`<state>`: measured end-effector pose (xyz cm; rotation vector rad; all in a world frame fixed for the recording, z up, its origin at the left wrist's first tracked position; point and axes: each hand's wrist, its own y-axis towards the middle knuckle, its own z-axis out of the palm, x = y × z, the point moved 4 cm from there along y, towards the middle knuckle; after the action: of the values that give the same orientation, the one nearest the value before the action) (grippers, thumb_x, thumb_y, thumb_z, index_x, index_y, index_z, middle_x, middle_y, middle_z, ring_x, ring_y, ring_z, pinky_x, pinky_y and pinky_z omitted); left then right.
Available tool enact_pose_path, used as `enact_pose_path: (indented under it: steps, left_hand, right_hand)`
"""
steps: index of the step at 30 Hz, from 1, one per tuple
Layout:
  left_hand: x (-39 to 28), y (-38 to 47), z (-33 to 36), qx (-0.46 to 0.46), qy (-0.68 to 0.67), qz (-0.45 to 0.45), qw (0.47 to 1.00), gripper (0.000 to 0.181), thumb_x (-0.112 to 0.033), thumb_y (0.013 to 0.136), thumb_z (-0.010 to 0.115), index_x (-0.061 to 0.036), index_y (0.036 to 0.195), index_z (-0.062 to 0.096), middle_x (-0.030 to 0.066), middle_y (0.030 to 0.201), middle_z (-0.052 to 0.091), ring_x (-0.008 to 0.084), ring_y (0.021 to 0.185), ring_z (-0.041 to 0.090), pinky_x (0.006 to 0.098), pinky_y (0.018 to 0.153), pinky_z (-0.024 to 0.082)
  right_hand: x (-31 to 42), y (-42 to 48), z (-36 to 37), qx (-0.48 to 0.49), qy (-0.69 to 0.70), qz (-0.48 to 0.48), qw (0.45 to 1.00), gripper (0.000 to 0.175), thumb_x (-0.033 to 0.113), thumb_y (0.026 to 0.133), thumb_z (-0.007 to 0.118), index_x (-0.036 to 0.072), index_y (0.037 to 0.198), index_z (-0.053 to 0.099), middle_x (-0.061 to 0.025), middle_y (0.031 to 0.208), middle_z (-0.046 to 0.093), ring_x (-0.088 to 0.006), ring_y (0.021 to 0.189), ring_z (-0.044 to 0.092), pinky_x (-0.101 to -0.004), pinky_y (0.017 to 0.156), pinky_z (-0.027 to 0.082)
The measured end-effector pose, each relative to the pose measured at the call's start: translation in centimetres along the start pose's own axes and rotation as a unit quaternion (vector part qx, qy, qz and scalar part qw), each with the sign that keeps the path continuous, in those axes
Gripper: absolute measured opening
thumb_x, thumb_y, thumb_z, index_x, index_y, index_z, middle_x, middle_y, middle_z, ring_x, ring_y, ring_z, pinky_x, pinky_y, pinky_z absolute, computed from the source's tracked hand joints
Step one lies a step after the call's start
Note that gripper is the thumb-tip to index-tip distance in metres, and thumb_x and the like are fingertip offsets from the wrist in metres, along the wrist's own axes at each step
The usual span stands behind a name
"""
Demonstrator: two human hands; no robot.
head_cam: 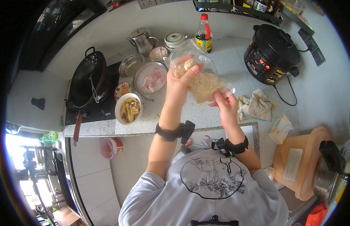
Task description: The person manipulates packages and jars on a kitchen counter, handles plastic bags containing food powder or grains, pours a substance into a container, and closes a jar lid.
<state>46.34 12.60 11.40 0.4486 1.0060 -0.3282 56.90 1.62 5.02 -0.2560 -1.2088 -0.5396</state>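
Observation:
Both hands hold a clear plastic bag [206,84] above the speckled counter; pale tan granules fill its lower part. My left hand [180,77] grips the bag's upper left side, with the thumb across the front. At its lower right corner, my right hand [224,101] pinches the plastic between thumb and fingers. Left of the bag sits a metal bowl [150,78] with pieces of pale pink raw meat in it. A white bowl [128,109] of yellow-brown strips stands nearer the counter's front edge, beside a small patterned bowl [123,90] with chopped yellowish bits.
On the left, a black wok [87,79] rests on the cooktop, its wooden handle [77,128] jutting past the edge. A metal kettle [141,41] and a soy sauce bottle [204,35] stand behind. At right are an electric pressure cooker [271,55], a cloth [256,106] and an orange bin [302,163].

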Motion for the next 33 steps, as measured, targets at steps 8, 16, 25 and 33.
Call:
enact_pose_path:
  steps: [8, 16, 25, 33]
  left_hand:
    - [0.3, -0.1, 0.1, 0.017, -0.022, 0.021, 0.999, 0.038, -0.016, 0.078, 0.06, 0.0009, 0.11, 0.045, 0.0131, 0.09, 0.06, 0.0178, 0.084, 0.057, 0.0298, 0.075, 0.045]
    - [0.2, -0.1, -0.3, -0.025, -0.013, 0.051, 0.998, 0.032, -0.014, 0.079, 0.059, 0.0036, 0.104, 0.049, 0.0131, 0.086, 0.061, 0.0157, 0.077, 0.058, 0.0277, 0.071, 0.047]
    - [-1.1, -1.0, 1.0, -0.001, -0.02, 0.014, 1.0, 0.038, -0.016, 0.075, 0.064, 0.0029, 0.104, 0.047, 0.0113, 0.086, 0.06, 0.0175, 0.08, 0.059, 0.0283, 0.07, 0.047]
    - [-4.4, -0.3, 2.4, 0.074, -0.014, 0.096, 0.993, 0.051, -0.02, 0.071, 0.068, 0.0003, 0.11, 0.043, 0.0111, 0.091, 0.059, 0.018, 0.087, 0.056, 0.0291, 0.077, 0.045]
  right_hand:
    - [-0.3, -0.2, -0.3, -0.001, 0.016, 0.007, 1.0, 0.016, 0.013, 0.085, 0.051, 0.0, 0.094, 0.053, -0.0071, 0.084, 0.06, -0.0136, 0.072, 0.06, -0.0243, 0.057, 0.048]
    - [0.2, -0.6, 0.1, 0.008, 0.0, -0.008, 1.0, 0.014, 0.014, 0.085, 0.052, 0.0, 0.09, 0.053, -0.0066, 0.083, 0.059, -0.0135, 0.071, 0.059, -0.0242, 0.057, 0.048]
    - [0.1, -0.5, -0.1, 0.014, 0.022, 0.006, 1.0, 0.025, 0.015, 0.085, 0.052, -0.002, 0.103, 0.051, -0.0073, 0.087, 0.059, -0.0122, 0.072, 0.058, -0.0245, 0.058, 0.048]
    - [1.0, 1.0, 0.5, 0.043, 0.042, -0.011, 0.998, 0.02, 0.011, 0.085, 0.051, -0.002, 0.1, 0.051, -0.0088, 0.088, 0.059, -0.0152, 0.071, 0.059, -0.0278, 0.06, 0.05]
